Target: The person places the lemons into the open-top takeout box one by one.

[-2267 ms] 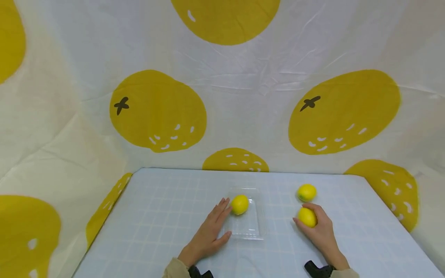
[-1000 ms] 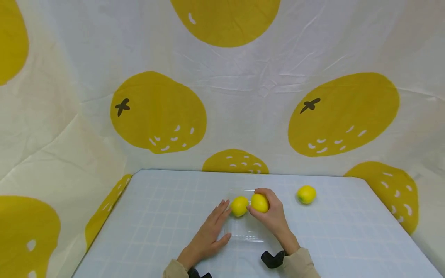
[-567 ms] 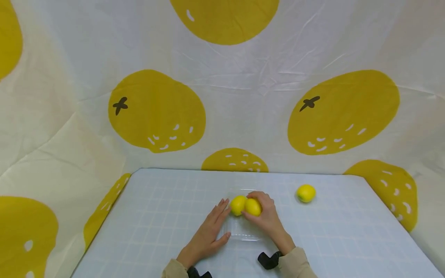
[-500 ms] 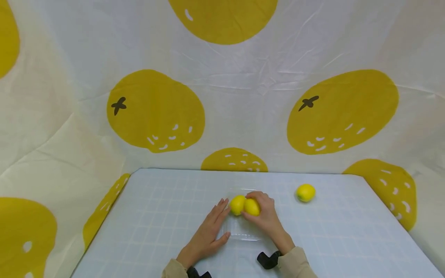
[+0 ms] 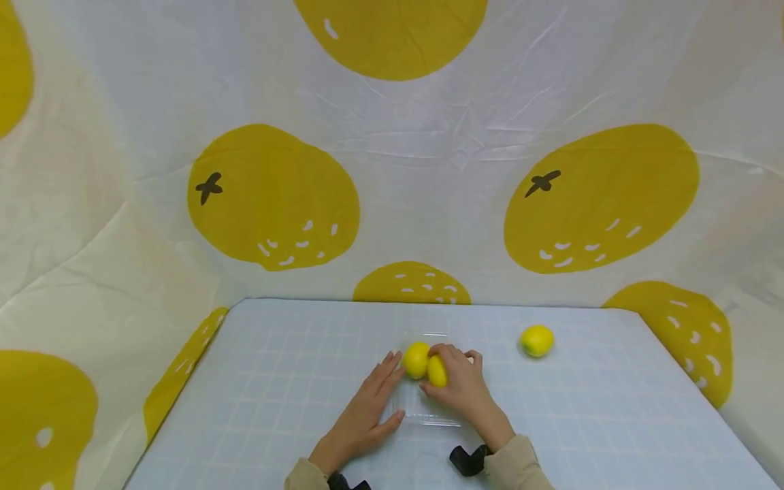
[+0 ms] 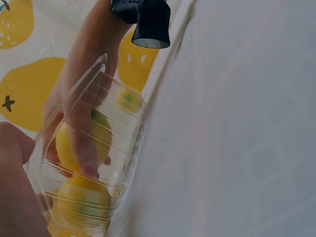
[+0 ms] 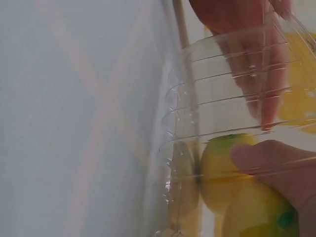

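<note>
The right hand (image 5: pixel 463 384) pinches a lemon, the held lemon (image 5: pixel 437 371), between thumb and fingers; the left hand (image 5: pixel 365 414) grasps nothing, its fingers stretched out along the box's left side. The held lemon is within the clear box (image 5: pixel 422 408), beside the second lemon (image 5: pixel 416 360); whether it bears on the floor I cannot tell. A lemon like this is probably light, firm and a bit slippery, apt to roll, so it is best taken around its widest part. The box looks thin and easily bent or shoved, so a steadying hand suits its rim or side. Farther off, to the right, the third lemon (image 5: pixel 537 340) sits on the pale checked cloth (image 5: pixel 275 381), before a fruit-print hanging (image 5: pixel 429 190). The head view gives the layout; the wrist views look through the box's wall, showing its ribs and green patches on the two lemons inside, which the head view misses
</note>
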The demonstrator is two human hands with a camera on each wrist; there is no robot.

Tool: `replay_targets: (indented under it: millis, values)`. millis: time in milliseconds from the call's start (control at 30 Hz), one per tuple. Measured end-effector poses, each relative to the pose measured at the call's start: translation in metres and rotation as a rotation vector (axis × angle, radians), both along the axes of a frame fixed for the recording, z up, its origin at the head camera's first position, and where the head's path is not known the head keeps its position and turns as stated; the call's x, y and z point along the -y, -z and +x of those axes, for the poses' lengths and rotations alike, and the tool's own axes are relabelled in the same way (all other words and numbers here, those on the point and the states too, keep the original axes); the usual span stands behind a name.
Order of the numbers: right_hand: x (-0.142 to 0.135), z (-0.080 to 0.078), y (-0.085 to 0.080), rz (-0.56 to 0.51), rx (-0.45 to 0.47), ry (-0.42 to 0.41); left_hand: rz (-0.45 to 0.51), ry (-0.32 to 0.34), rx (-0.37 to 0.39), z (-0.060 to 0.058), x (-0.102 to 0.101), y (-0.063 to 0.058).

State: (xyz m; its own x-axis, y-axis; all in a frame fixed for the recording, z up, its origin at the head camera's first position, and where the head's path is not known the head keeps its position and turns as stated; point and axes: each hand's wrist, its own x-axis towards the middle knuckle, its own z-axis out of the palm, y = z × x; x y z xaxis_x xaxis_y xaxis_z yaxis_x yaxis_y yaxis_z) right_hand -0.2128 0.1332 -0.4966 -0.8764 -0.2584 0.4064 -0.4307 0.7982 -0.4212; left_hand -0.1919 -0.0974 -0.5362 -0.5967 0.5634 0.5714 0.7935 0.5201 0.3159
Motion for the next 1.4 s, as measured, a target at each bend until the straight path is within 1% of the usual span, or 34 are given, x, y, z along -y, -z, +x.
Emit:
replay_targets:
  millis: [167,333,433,567,733,900,1067,1400]
  values:
    - [0.002,0.001,0.000,0.073,0.039,0.051,-0.009,-0.007,0.007,0.002,0.000,-0.002]
    - [0.003,0.003,0.000,0.177,0.046,0.063,-0.033,-0.023,0.004,0.003,0.000,-0.003]
    - [0.004,0.004,0.000,0.221,0.049,0.060,-0.039,-0.027,0.000,0.003,0.000,-0.003]
    - [0.004,0.005,-0.001,0.187,0.054,0.062,-0.033,-0.022,0.003,0.002,0.000,-0.001]
    - [0.003,0.006,-0.008,0.137,0.088,0.060,-0.030,-0.019,0.005,0.002,0.001,0.000]
    - [-0.003,0.008,-0.017,0.123,0.122,0.032,-0.028,-0.014,-0.001,0.002,0.000,0.000]
    - [-0.010,0.008,-0.025,0.096,0.134,-0.009,-0.026,-0.013,-0.010,0.001,0.000,-0.001]
    - [-0.011,0.008,-0.026,0.056,0.134,-0.035,-0.029,-0.013,-0.003,0.002,0.000,-0.001]
